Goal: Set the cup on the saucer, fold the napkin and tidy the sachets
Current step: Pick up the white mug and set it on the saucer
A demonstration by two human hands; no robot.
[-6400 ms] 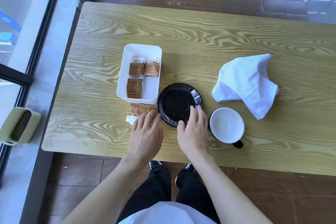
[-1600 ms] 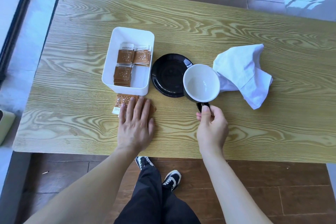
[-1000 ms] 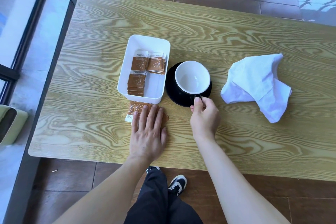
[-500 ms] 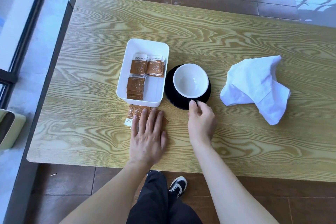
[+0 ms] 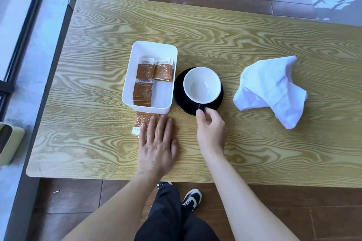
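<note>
White inside and black outside, the cup (image 5: 201, 84) is seated upright on the black saucer (image 5: 179, 96), roughly mid-table and a little toward the near edge. Its small black handle (image 5: 199, 107) is turned to the near edge, and there it is pinched by the right hand (image 5: 210, 129), thumb on top and fingers curled in beside it. Just left of the saucer, almost touching it, a white rectangular tray (image 5: 154, 50) is seen with brown sachets (image 5: 145, 72) lying inside in loose, overlapping stacks. Between the tray and the near edge, a few more loose sachets (image 5: 144, 119) are spread on the wood, and they are pressed flat under the left hand (image 5: 156, 146), fingers straight and close together, palm down. Over toward the right edge, well apart from the saucer, the white napkin (image 5: 272, 88) is left crumpled and unfolded, one corner drooping toward the near edge. Wood grain of the table (image 5: 235, 31) is plainly shown across the far half. Beyond the left edge, a pale green object (image 5: 9, 143) is only partly caught, and what it is cannot be told.
</note>
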